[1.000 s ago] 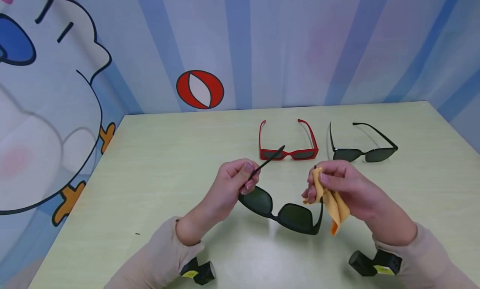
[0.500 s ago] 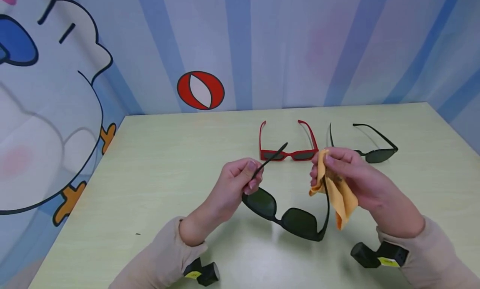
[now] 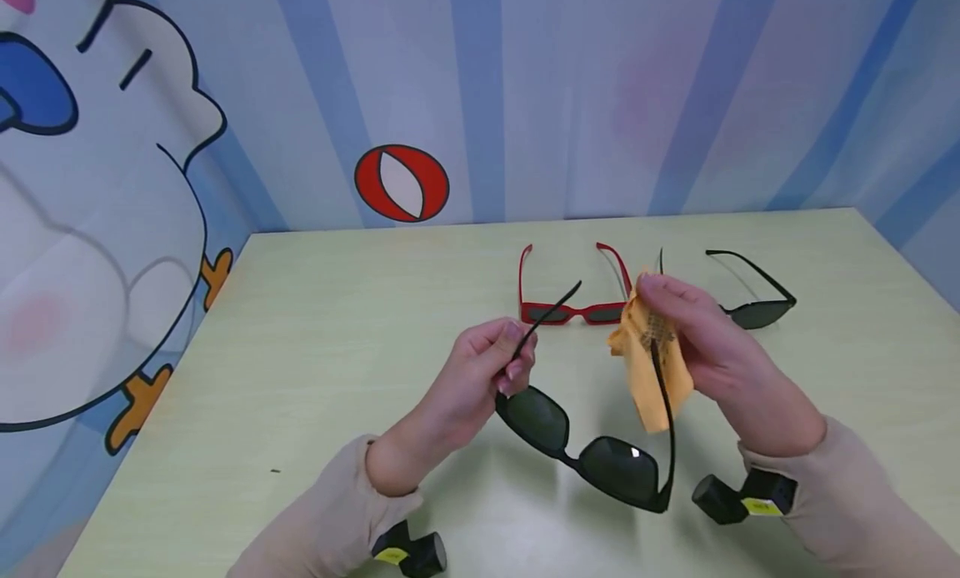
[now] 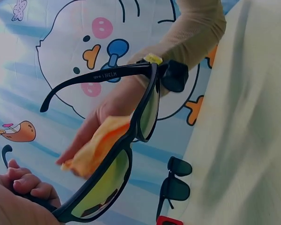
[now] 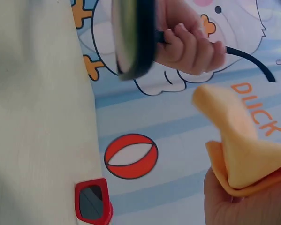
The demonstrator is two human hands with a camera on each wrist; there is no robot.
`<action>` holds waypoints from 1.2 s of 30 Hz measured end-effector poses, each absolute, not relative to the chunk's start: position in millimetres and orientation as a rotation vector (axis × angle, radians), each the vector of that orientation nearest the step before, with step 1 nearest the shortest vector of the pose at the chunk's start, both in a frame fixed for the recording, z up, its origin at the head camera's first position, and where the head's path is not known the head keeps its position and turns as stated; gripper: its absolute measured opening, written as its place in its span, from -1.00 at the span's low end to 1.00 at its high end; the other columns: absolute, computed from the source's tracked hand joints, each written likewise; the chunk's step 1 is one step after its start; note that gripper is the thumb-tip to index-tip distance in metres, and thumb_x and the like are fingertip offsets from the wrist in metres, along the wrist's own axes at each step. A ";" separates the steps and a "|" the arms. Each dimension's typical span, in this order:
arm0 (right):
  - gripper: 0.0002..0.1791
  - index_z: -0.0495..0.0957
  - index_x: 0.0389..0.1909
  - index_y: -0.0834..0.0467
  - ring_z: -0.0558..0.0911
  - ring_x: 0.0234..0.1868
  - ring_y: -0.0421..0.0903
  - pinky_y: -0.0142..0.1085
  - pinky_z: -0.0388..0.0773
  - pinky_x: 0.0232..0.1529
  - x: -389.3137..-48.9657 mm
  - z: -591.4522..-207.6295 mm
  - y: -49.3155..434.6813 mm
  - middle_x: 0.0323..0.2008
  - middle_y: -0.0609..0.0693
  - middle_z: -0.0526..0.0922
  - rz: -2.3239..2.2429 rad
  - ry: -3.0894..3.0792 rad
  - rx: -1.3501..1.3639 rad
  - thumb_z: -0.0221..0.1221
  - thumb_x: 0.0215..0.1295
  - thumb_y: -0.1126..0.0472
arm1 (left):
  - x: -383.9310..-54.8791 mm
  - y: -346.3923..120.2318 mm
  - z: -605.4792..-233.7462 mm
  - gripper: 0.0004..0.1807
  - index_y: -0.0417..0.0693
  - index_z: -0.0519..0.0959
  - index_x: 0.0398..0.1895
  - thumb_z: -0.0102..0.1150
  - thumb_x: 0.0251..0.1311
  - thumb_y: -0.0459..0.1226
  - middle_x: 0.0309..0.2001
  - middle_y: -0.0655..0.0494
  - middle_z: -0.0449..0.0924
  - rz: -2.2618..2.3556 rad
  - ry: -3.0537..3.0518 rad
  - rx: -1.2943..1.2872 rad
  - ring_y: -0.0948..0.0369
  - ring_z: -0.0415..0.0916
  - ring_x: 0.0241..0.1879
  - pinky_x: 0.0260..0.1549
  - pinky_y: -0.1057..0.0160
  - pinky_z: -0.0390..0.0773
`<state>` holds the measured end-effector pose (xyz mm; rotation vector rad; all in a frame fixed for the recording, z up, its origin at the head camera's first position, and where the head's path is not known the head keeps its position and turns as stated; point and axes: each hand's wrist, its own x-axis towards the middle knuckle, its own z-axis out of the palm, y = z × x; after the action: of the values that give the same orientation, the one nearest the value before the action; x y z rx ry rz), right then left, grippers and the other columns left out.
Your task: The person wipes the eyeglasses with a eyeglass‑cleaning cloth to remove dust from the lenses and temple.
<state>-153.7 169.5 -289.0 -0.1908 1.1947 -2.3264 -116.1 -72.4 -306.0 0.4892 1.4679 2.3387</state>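
A pair of black sunglasses [image 3: 618, 469] hangs above the table in the head view, lenses tilted downward. My left hand [image 3: 468, 382] grips one temple, whose tip sticks out past the thumb. The other temple, marked with small white lettering in the left wrist view, stands free of any fingers. My right hand [image 3: 716, 353] holds an orange cloth [image 3: 637, 369] with a dark printed patch, close behind that free temple. In the left wrist view the cloth [image 4: 100, 145] is partly hidden by the frame. The right wrist view shows the cloth [image 5: 253, 154] folded over the fingers.
Red-framed sunglasses [image 3: 576, 313] and a second black pair [image 3: 759, 313] stand with temples spread towards the back of the pale table [image 3: 360, 311]. The right hand partly covers the second pair. A patterned blue backdrop [image 3: 570, 94] rises behind the table.
The right hand has moved up with the cloth, off the temple, and the cloth has spread wider. The sunglasses have swung lower on their right side. The left hand has shifted slightly right.
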 end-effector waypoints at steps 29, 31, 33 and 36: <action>-0.48 0.30 0.08 0.21 0.41 0.21 0.00 -0.21 0.31 0.19 -159.9 -272.8 128.8 0.12 0.17 0.50 -2.010 0.946 -0.993 -0.38 0.16 0.60 | -116.7 -59.1 -304.9 -0.61 -0.02 0.44 -0.54 -0.32 0.45 -0.24 -0.59 0.19 0.24 2.367 1.289 0.360 0.33 0.12 -0.62 -0.58 0.43 0.12; -0.47 0.33 0.10 0.22 0.43 0.20 -0.04 -0.24 0.36 0.15 -159.9 -275.3 129.8 0.15 0.10 0.49 -1.962 1.107 -1.096 -0.30 0.18 0.64 | -116.3 -59.3 -303.9 -0.59 -0.02 0.44 -0.54 -0.35 0.46 -0.26 -0.58 0.19 0.26 2.370 1.289 0.343 0.34 0.14 -0.61 -0.59 0.44 0.14; -0.52 0.39 0.10 0.20 0.44 0.19 -0.05 -0.26 0.42 0.09 -158.8 -276.8 129.9 0.19 0.06 0.46 -1.937 1.269 -1.176 -0.14 0.23 0.64 | -115.9 -59.5 -303.3 -0.59 -0.03 0.45 -0.52 -0.37 0.47 -0.28 -0.57 0.19 0.27 2.365 1.291 0.324 0.34 0.16 -0.60 -0.60 0.46 0.16; -0.55 0.47 0.08 0.13 0.56 0.03 -0.08 -0.30 0.54 -0.10 -155.8 -277.5 130.0 0.11 0.01 0.53 -1.918 1.539 -1.219 0.11 0.19 0.54 | -115.8 -59.2 -303.6 -0.61 -0.03 0.45 -0.46 -0.39 0.47 -0.28 -0.57 0.19 0.26 2.343 1.293 0.314 0.36 0.18 -0.59 -0.60 0.48 0.18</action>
<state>-155.8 130.0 -277.5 -1.2193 1.5391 -1.9179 -115.8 -59.2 -303.6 0.3136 1.2927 2.3430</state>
